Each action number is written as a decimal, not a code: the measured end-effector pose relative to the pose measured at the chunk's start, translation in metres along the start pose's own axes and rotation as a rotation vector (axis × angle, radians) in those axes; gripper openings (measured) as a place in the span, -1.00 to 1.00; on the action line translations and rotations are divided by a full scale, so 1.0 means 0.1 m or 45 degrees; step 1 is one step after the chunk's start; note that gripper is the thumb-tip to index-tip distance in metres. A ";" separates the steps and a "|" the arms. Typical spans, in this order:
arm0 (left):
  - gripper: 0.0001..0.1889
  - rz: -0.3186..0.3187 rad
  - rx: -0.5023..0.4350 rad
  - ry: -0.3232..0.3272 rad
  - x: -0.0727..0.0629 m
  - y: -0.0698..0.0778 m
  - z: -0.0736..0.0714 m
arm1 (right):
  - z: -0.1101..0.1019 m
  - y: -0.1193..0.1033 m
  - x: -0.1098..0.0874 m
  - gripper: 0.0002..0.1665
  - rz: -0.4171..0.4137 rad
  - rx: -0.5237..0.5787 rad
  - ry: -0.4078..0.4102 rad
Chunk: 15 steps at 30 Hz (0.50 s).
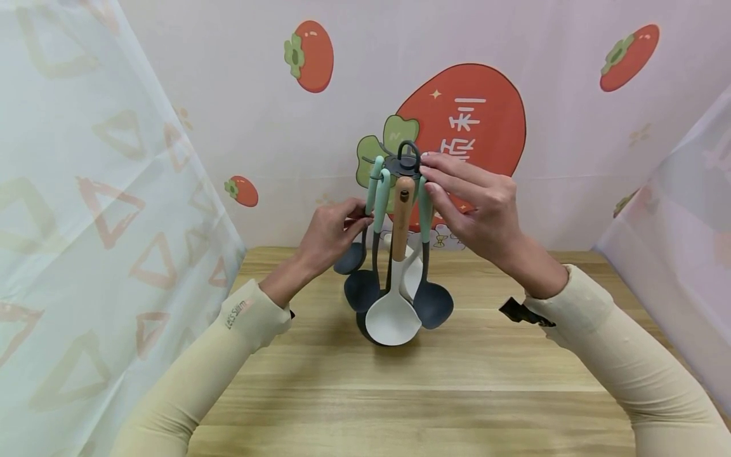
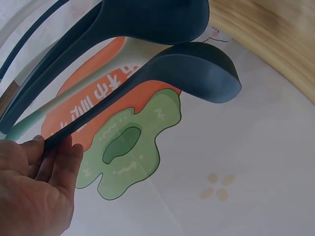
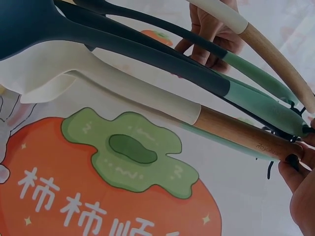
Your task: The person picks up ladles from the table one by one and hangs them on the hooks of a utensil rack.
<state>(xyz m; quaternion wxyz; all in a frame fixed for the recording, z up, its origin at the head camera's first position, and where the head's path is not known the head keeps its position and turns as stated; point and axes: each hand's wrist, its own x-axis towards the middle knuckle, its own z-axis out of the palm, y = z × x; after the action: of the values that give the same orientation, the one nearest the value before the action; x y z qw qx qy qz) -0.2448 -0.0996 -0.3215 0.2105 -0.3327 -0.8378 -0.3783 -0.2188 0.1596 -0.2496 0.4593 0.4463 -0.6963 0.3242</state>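
A rotating utensil rack (image 1: 403, 166) with a dark top disc and loop stands on the table, kitchen utensils hanging around it. On its left side hangs a dark ladle (image 2: 206, 73) with a green handle; my left hand (image 1: 337, 227) pinches that handle between thumb and fingers. My right hand (image 1: 480, 197) grips the rack's top edge from the right, close to a green handle (image 1: 425, 212). Facing the camera is a white ladle (image 1: 393, 320) with a wooden handle. Another dark utensil (image 1: 433, 304) hangs at the right, and one more dark utensil (image 1: 362, 290) at the left.
The wood-grain table (image 1: 320, 393) extends in front of the rack and to both sides. Behind it hangs a white cloth (image 1: 188, 51) printed with persimmons. Patterned cloth walls (image 1: 74, 209) close off the left and right sides.
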 end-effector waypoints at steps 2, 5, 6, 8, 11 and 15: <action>-0.77 0.006 0.004 0.000 0.00 0.00 -0.01 | 0.00 0.00 0.00 -0.62 -0.002 -0.004 -0.004; -0.78 0.009 0.010 -0.003 -0.01 0.00 -0.01 | -0.01 0.00 0.00 -0.61 -0.005 -0.006 -0.012; -0.78 0.008 0.014 -0.004 -0.01 0.00 -0.01 | -0.01 0.00 0.00 -0.61 -0.005 -0.007 -0.017; -0.77 0.008 0.018 -0.008 -0.01 0.00 -0.01 | -0.01 0.00 0.00 -0.60 -0.005 -0.005 -0.024; -0.76 0.013 0.024 -0.015 -0.01 -0.01 -0.02 | -0.02 0.00 0.00 -0.59 -0.003 -0.007 -0.035; -0.75 0.031 0.037 -0.013 -0.03 -0.03 -0.03 | -0.02 0.00 0.00 -0.58 0.001 -0.013 -0.053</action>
<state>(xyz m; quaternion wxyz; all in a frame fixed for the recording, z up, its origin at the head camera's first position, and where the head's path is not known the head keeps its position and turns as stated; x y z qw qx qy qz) -0.2445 -0.1043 -0.3229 0.2156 -0.3416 -0.8402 -0.3619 -0.2178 0.1615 -0.2484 0.4469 0.4502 -0.7075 0.3115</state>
